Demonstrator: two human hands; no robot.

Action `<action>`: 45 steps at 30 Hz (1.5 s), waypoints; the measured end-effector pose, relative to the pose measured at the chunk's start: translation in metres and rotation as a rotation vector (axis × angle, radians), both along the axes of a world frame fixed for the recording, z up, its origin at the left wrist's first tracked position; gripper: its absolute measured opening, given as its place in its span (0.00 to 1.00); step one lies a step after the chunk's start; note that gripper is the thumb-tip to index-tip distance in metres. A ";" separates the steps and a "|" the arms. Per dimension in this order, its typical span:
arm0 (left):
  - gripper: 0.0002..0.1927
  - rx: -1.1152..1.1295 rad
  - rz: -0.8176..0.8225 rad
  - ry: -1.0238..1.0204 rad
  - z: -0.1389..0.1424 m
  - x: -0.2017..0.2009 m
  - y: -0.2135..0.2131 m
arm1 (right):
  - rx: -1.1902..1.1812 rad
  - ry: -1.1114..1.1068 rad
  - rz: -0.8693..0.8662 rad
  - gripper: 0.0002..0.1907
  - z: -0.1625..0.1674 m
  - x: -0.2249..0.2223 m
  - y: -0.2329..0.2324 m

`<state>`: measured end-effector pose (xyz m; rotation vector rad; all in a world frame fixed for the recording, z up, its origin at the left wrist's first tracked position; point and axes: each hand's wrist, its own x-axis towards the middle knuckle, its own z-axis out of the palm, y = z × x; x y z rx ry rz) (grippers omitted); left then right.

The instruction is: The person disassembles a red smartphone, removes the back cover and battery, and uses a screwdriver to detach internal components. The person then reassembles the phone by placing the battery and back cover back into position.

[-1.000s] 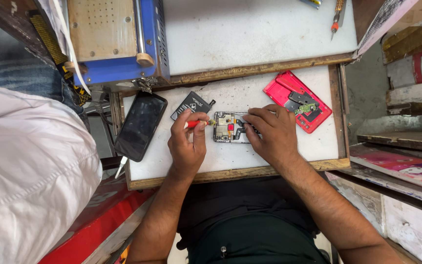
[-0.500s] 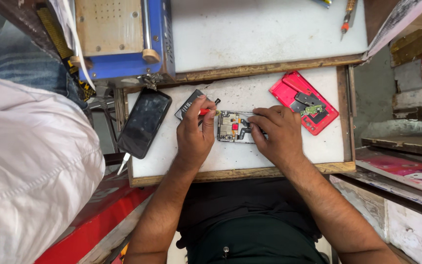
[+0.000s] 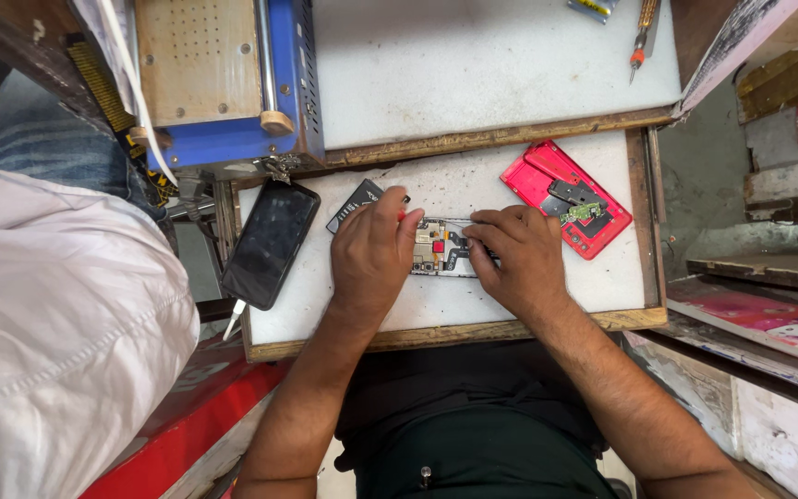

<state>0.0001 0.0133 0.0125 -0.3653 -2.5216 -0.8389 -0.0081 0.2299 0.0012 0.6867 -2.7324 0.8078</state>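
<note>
An opened phone (image 3: 438, 248) with its circuit board bare lies on a small white work board (image 3: 602, 286) in front of me. My left hand (image 3: 371, 254) rests on the phone's left end and grips a small red-handled tool (image 3: 401, 213), its tip at the board. My right hand (image 3: 514, 259) presses down on the phone's right end with the fingers curled over it. A dark flat part (image 3: 351, 205) lies partly under my left hand.
A black phone (image 3: 272, 242) lies at the board's left edge. A red phone back cover (image 3: 565, 196) with loose parts lies at the right. A blue and tan machine (image 3: 223, 79) stands behind. A screwdriver (image 3: 641, 37) lies far back. A person in white (image 3: 57, 323) is at the left.
The view has shifted slightly. My left hand with the red tool has moved a little toward the phone's top edge. My right hand stays on the phone.
</note>
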 end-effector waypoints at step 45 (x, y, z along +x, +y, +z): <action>0.15 -0.228 -0.024 -0.573 0.063 -0.026 -0.020 | -0.017 0.020 0.000 0.08 0.002 0.000 -0.002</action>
